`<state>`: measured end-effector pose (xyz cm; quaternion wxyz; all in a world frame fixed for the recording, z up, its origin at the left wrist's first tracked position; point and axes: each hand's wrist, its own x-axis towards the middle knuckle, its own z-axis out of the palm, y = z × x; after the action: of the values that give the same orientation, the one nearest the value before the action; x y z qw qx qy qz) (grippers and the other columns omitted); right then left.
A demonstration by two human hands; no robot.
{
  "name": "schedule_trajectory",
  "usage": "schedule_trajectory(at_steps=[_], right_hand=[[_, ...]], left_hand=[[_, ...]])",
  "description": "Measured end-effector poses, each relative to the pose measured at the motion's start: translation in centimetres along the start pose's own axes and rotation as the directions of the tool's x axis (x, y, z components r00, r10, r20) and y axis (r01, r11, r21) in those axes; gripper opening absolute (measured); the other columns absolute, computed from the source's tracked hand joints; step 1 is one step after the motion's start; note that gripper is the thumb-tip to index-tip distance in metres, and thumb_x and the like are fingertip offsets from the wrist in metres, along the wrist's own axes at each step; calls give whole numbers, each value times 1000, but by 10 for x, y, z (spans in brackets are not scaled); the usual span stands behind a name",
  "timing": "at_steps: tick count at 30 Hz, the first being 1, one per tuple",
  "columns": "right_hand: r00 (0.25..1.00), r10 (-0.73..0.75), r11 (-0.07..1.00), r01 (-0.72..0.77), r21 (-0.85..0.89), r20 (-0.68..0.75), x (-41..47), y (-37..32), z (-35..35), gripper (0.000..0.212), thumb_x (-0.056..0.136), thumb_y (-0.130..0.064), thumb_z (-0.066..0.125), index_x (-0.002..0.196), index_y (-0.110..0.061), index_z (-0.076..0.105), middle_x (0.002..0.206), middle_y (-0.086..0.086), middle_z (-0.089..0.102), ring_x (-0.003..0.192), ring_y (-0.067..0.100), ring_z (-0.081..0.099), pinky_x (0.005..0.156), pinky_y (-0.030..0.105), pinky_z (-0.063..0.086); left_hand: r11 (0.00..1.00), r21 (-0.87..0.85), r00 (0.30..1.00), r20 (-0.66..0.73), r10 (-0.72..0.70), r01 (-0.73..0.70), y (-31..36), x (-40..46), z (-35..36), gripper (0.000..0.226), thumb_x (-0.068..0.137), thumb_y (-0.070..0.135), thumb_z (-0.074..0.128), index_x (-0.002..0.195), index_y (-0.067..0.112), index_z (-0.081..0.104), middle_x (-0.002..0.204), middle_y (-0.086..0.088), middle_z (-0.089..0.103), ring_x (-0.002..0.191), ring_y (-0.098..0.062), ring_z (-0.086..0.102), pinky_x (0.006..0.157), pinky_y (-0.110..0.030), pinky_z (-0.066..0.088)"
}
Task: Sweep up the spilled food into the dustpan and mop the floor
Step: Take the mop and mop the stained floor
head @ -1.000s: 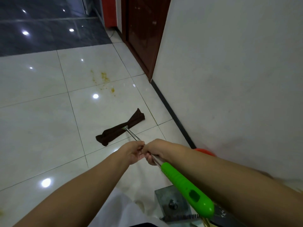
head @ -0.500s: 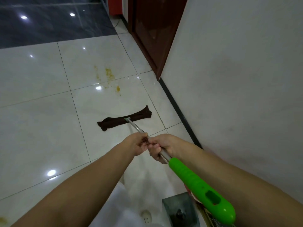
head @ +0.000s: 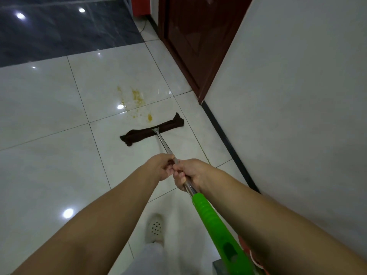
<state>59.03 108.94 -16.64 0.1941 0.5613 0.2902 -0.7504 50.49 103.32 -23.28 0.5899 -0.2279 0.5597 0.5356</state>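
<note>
Since the earlier frames the mop head [head: 152, 131] has slid forward across the tiles and squared up, and it now lies just short of the yellow food stains [head: 137, 100], with the nearest blob almost at its far edge. The fingers [head: 179, 176] of the right hand [head: 190, 173] are curled tight round the steel shaft [head: 163, 143], just above the green grip [head: 214, 225]. The left hand [head: 159, 167] sits right against it, further down the shaft, its fingers pinching the metal. From the hands the shaft runs down and away to the dark cloth, which lies flat on the white tile floor [head: 49, 116]. No dustpan shows, and only smears remain, so the sweeping looks done and the mopping is the step in hand. To do it well, I judge the push should carry straight on over the stains with the cloth kept flat and pressed down, then draw back so the residue is dragged off rather than spread. To the right the wall [head: 288, 96] with its dark skirting [head: 224, 135] and the brown door [head: 194, 42] stand close, so the cloth's right end has little spare room. To the left and ahead the tiles lie open as far as the dark floor section [head: 59, 30]. A white shoe [head: 155, 228] stands on the floor below the hands, well behind the cloth.
</note>
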Motion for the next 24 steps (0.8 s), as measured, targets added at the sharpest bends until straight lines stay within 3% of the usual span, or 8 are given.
schedule_trajectory(at_steps=[2,5,8,10,11,13,17,24], right_hand=[[1000,-3,1000,3,-13,-2,10,-14,11,25,97,-3,36,77,-12,48,54,0,36,24,3,31,28,7,28],[1000,-2,1000,2,-26,-6,17,-32,20,21,97,-5,38,81,-12,49,53,0,37,24,3,31,28,7,28],[1000,15,1000,-15,-19,-10,13,-44,25,22,99,-6,39,79,-10,48,55,1,36,24,3,31,27,7,27],[999,38,999,-38,0,-5,4,-50,28,24,100,-7,38,76,-9,45,49,1,38,23,3,31,25,8,26],[999,54,999,-54,4,2,-1,-52,29,26,100,-8,38,75,-8,44,45,1,38,22,3,31,24,8,26],[996,83,997,-83,4,9,-14,-57,31,29,101,-10,37,73,-6,43,40,1,38,20,4,31,23,9,26],[989,145,989,-145,-17,19,-42,-59,32,32,102,-14,39,71,-6,43,36,2,36,20,5,33,23,9,28],[973,228,958,-229,-170,-27,-67,-49,24,34,100,-11,37,67,-7,43,38,1,39,19,5,33,25,8,27]], left_hand=[[1000,16,1000,-4,-5,5,19,11,-5,25,96,-1,42,71,0,49,33,-7,52,46,-19,56,34,-18,48],[998,53,1000,-17,-13,14,40,26,-9,22,96,0,44,74,1,49,32,-7,52,28,-13,54,35,-20,49],[996,86,1000,12,-27,26,54,29,-10,20,95,-1,44,76,1,50,35,-9,55,30,-15,55,56,-27,53],[993,113,998,42,-43,38,59,26,-9,22,95,-1,44,74,0,50,40,-11,57,40,-17,59,73,-29,51],[992,121,997,51,-51,44,62,23,-9,22,95,0,45,74,-1,51,47,-12,58,48,-18,59,75,-30,50],[992,115,996,69,-60,52,64,16,-8,22,95,1,46,74,-2,52,58,-13,57,56,-19,58,63,-31,52],[995,60,990,112,-87,80,59,-4,-7,20,92,-2,46,74,-3,53,43,-12,60,38,-19,62,37,-27,52],[985,-62,971,193,-145,159,31,-21,-11,13,94,0,45,84,-3,51,49,-16,62,48,-25,65,41,-32,54]])
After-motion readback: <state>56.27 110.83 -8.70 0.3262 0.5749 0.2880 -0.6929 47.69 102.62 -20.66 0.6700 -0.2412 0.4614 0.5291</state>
